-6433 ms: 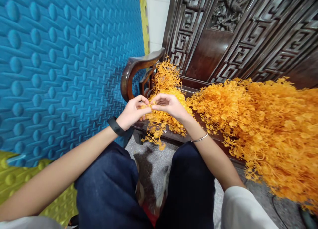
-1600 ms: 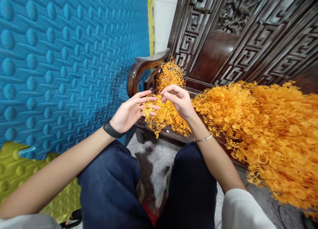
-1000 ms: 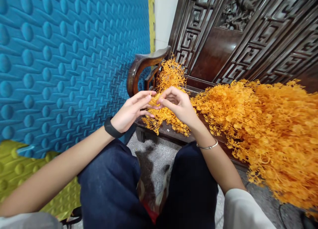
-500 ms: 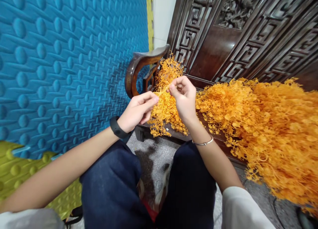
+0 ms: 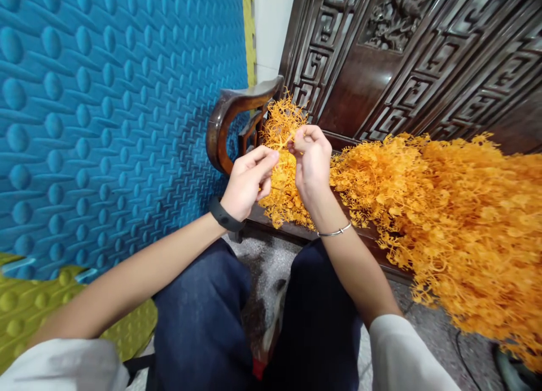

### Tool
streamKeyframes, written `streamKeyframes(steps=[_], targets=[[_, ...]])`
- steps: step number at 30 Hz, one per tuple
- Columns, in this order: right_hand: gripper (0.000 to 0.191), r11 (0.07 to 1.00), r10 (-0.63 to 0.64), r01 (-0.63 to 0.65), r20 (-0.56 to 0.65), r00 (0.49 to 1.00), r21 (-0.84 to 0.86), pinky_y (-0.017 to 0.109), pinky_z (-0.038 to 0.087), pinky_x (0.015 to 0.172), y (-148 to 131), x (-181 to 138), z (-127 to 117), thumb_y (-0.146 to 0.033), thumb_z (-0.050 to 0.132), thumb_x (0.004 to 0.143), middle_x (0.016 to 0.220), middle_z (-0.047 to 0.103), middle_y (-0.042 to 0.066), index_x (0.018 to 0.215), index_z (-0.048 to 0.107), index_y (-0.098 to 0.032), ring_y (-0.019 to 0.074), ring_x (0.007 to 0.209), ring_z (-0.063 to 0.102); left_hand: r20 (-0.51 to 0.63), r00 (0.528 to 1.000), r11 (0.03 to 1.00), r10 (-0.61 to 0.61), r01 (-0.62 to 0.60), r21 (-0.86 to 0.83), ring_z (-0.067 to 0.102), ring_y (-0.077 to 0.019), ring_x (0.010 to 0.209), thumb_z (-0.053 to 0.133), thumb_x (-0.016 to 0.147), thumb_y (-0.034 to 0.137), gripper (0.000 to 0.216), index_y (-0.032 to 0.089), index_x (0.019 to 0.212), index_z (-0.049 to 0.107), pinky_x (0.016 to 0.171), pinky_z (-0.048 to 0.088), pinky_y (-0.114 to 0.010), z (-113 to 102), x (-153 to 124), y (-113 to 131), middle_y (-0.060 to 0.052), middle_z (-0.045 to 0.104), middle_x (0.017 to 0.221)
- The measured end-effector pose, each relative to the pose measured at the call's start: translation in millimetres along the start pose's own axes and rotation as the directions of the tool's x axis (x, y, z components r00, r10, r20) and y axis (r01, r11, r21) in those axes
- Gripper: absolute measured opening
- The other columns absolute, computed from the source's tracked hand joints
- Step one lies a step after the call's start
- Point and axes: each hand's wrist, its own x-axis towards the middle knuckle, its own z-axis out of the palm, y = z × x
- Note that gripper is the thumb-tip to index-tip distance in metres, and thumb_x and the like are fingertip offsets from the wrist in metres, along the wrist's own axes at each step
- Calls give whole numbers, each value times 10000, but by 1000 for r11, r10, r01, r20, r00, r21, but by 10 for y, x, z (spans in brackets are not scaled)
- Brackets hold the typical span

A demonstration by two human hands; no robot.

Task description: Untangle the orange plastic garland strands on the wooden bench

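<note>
A small heap of orange plastic sprigs (image 5: 283, 153) lies at the left end of a dark carved wooden bench (image 5: 296, 233). My left hand (image 5: 248, 182), with a black band on the wrist, is held in a pinch over this heap, fingertips closed on a thin orange sprig. My right hand (image 5: 311, 162), with a thin silver bangle, is curled and pinches the same sprig just above the heap. The two hands are a few centimetres apart.
A large mass of orange sprigs (image 5: 457, 221) covers the bench to the right and hangs over its front edge. The bench's curved armrest (image 5: 228, 111) stands beside a blue studded foam wall (image 5: 105, 114). A yellow-green studded mat (image 5: 34, 306) lies low on the left. My knees are below.
Both hands have risen and drawn slightly apart, from touching low over the heap to pinching a sprig higher up near the armrest. The view has shifted a little.
</note>
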Motion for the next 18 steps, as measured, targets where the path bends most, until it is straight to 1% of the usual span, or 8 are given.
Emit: streamKeyframes(steps=[3,5,7,9,11,14,16,18], targets=[[223,1000,24,-24,49,999,13,301,479,697,120,103,-75,-434,463,885,819,542,19,918,552,-232,135,792,582,-20,999,999,38,-38,7,233,-23,339,605,816,302,214,184,659,519,321,186,-177,47,6,-35,79,255,495],[168,997,53,-56,54,997,44,308,483,688,226,232,-279,-369,485,874,782,548,19,878,564,-221,129,743,570,-35,996,996,83,-82,18,245,-25,351,615,817,311,218,187,663,526,331,188,-185,52,-29,-40,73,279,495],[127,993,93,-94,14,996,77,307,479,667,334,377,-592,-313,502,852,738,548,18,814,570,-212,118,677,549,-67,989,991,131,-130,26,264,-26,375,621,823,319,212,193,676,534,345,192,-189,26,-84,-22,65,306,512],[91,983,158,-146,-107,982,115,290,469,655,425,479,-895,-272,519,825,729,558,12,789,576,-210,104,645,536,-105,979,984,177,-176,21,271,-27,392,619,832,325,207,200,687,539,351,190,-193,-22,-131,11,60,320,527],[83,965,251,-224,-237,939,135,272,454,628,495,493,-1054,-278,555,792,762,589,6,826,593,-213,97,635,535,-126,967,975,223,-223,11,276,-30,395,616,837,334,206,207,692,543,349,190,-199,-70,-155,49,58,335,528],[171,927,376,-370,-210,903,68,254,409,581,587,389,-947,-293,661,679,749,609,-8,812,632,-190,97,607,508,-156,934,946,321,-322,20,335,-43,414,622,830,377,186,230,729,568,354,225,-205,-100,-183,111,50,397,549],[186,923,379,-385,-167,910,-2,255,389,587,651,315,-771,-284,692,628,700,601,-11,763,653,-161,98,603,485,-178,916,933,360,-357,49,386,-56,437,623,813,448,211,246,768,579,367,265,-206,-90,-218,157,43,442,578],[179,930,349,-363,-169,922,-62,261,388,606,715,281,-634,-282,684,626,652,583,-15,737,662,-143,103,605,470,-177,924,941,340,-333,69,423,-66,452,613,791,527,275,255,814,581,382,303,-205,-75,-257,200,36,469,601]])
